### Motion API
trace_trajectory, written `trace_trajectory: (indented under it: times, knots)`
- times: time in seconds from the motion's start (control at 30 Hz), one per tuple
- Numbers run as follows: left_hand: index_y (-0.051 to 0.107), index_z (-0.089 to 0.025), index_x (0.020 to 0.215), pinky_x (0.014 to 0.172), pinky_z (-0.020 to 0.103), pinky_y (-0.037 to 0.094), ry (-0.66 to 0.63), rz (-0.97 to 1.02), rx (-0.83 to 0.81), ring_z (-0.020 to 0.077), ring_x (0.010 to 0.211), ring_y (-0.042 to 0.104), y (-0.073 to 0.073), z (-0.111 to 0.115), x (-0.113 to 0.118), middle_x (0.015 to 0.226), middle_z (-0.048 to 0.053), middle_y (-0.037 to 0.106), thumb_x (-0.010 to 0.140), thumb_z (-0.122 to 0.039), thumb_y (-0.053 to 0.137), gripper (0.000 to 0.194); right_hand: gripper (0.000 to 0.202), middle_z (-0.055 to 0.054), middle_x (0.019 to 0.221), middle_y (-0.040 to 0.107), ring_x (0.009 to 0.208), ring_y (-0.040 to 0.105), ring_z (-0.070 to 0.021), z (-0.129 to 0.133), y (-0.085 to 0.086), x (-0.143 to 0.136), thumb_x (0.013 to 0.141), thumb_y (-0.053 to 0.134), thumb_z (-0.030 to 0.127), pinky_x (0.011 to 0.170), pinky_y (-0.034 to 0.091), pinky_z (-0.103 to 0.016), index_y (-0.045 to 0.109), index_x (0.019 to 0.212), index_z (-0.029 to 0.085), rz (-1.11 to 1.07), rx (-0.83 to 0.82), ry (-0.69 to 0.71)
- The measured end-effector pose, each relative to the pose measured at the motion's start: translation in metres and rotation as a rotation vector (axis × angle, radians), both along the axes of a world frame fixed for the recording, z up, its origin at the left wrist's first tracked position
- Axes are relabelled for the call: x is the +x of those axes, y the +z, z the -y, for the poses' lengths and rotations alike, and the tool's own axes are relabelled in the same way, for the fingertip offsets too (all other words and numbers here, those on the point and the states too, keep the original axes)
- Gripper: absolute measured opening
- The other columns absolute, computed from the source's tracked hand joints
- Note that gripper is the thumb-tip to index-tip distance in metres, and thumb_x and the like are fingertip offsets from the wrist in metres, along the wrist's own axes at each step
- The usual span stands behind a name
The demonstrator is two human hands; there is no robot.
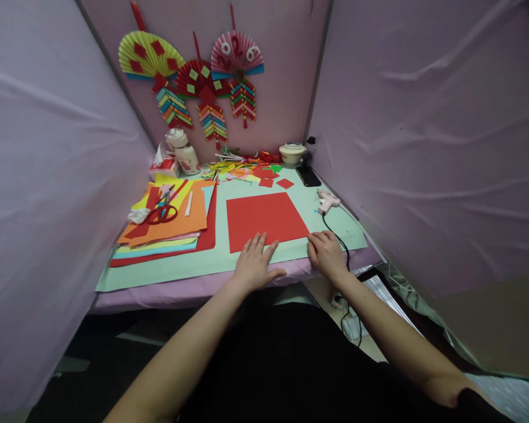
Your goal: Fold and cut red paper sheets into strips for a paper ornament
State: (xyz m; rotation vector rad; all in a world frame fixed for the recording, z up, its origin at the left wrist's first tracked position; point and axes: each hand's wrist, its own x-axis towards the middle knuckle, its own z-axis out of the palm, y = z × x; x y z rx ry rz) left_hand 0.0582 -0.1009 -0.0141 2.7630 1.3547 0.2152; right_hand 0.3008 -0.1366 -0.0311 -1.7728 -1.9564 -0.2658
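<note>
A red sheet of paper (267, 217) lies flat on the pale green table cover, near its front edge. My left hand (255, 263) rests with spread fingers on the sheet's near edge, thumb pointing right. At the sheet's near right corner, my right hand (327, 254) has its fingers curled together and pinches the corner. Left of the sheet is a stack of coloured paper (194, 214) in orange, yellow, blue and red. Red-handled scissors (170, 214) and a white stick (188, 204) lie on top of it.
A pale pink glue gun (327, 201) with a black cord sits at right, below a phone (308, 176). Paper scraps (235, 170), a bottle (186, 155), a tissue box (164, 168) and a lidded bowl (292, 154) line the back. Paper fan decorations (238, 56) hang above.
</note>
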Motion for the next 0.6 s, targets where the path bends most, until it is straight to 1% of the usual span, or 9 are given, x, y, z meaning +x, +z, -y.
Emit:
trace_trajectory:
  times: [0.1,0.17,0.23,0.3,0.33,0.4,0.5,0.6]
  knots:
    - [0.032,-0.028,0.148,0.117,0.049,0.017,-0.001,0.002,0.006,0.0327,0.145,0.018,0.000,-0.001,0.000,0.159,0.010,0.022,0.077,-0.077,0.047,0.088,0.036,-0.012,0.115,0.065,0.111,0.051,-0.0278,-0.004,0.000,0.003,0.095,0.037,0.025,0.098,0.041,-0.042,0.066,0.114,0.016,-0.067,0.011,-0.011]
    - [0.032,-0.028,0.148,0.117,0.048,0.017,-0.005,-0.006,0.001,0.0325,0.145,0.018,0.001,0.000,0.000,0.159,0.010,0.022,0.077,-0.076,0.048,0.087,0.036,-0.013,0.123,0.061,0.117,0.050,-0.0264,-0.007,0.001,0.005,0.094,0.039,0.028,0.101,0.040,-0.041,0.062,0.118,0.016,-0.107,0.042,0.036]
    - [0.033,-0.028,0.148,0.116,0.049,0.018,-0.012,-0.014,-0.001,0.0328,0.145,0.020,0.003,0.004,-0.002,0.158,0.012,0.024,0.078,-0.073,0.050,0.085,0.038,-0.013,0.134,0.055,0.125,0.047,-0.0257,-0.011,0.002,0.008,0.093,0.045,0.031,0.105,0.037,-0.043,0.056,0.126,0.016,-0.104,0.037,0.163]
    - [0.035,-0.026,0.147,0.114,0.049,0.021,-0.014,-0.003,0.019,0.0330,0.143,0.024,0.005,0.011,-0.006,0.156,0.014,0.029,0.081,-0.068,0.053,0.080,0.043,-0.011,0.136,0.055,0.126,0.047,-0.0254,-0.013,0.002,0.009,0.091,0.051,0.034,0.109,0.033,-0.046,0.052,0.131,0.018,-0.063,-0.007,0.324]
    - [0.036,-0.025,0.146,0.113,0.049,0.024,-0.008,0.012,0.037,0.0328,0.142,0.027,0.006,0.015,-0.008,0.154,0.014,0.032,0.083,-0.064,0.054,0.076,0.043,-0.011,0.133,0.057,0.124,0.050,-0.0251,-0.014,0.001,0.009,0.090,0.054,0.035,0.109,0.031,-0.048,0.053,0.130,0.019,-0.041,-0.022,0.388]
    - [0.042,-0.023,0.142,0.108,0.047,0.030,0.012,0.052,0.088,0.0321,0.136,0.037,0.008,0.021,-0.012,0.147,0.014,0.043,0.085,-0.056,0.057,0.067,0.036,-0.009,0.123,0.065,0.115,0.056,-0.0234,-0.013,-0.001,0.008,0.090,0.056,0.032,0.109,0.031,-0.050,0.057,0.125,0.021,-0.008,-0.001,0.464]
    - [0.055,-0.020,0.129,0.096,0.044,0.040,0.020,0.101,0.177,0.0306,0.120,0.050,0.008,0.023,-0.015,0.131,0.013,0.058,0.087,-0.046,0.060,0.049,0.024,-0.007,0.108,0.071,0.100,0.061,-0.0193,-0.010,-0.001,0.004,0.091,0.054,0.020,0.105,0.036,-0.046,0.064,0.112,0.021,0.028,0.126,0.521]
    - [0.062,-0.017,0.117,0.087,0.040,0.043,-0.039,0.148,0.296,0.0275,0.106,0.057,0.009,0.016,-0.014,0.116,0.012,0.065,0.090,-0.036,0.058,0.033,0.023,-0.005,0.100,0.073,0.092,0.062,-0.0179,-0.007,0.006,-0.001,0.090,0.051,0.012,0.098,0.042,-0.042,0.067,0.104,0.021,0.029,0.252,0.545]
